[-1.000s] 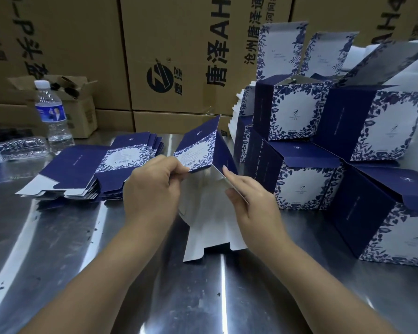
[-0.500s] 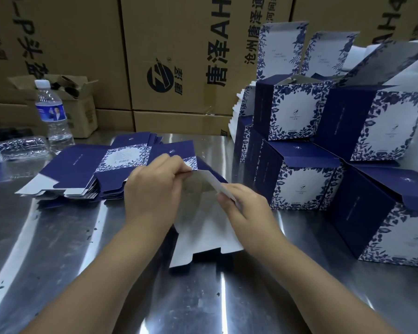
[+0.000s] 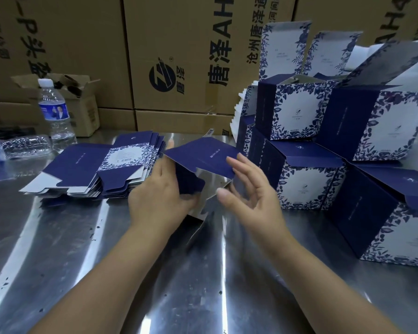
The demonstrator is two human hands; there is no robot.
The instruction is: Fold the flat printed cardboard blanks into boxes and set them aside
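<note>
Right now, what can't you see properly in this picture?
All in the head view.
Half-folded box: its lower flaps, hidden behind the left hand.
Lying bottle: one end, cut off by the left edge.
Small open carton: its contents, too dark to tell.
Folded boxes: the fine print, too small to read; the back ones, hidden by those in front.

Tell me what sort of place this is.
Likely a packaging workshop or warehouse: big shipping cartons stacked along the back, a steel table holding a stack of flat blanks, and folded boxes piled on the right.
</note>
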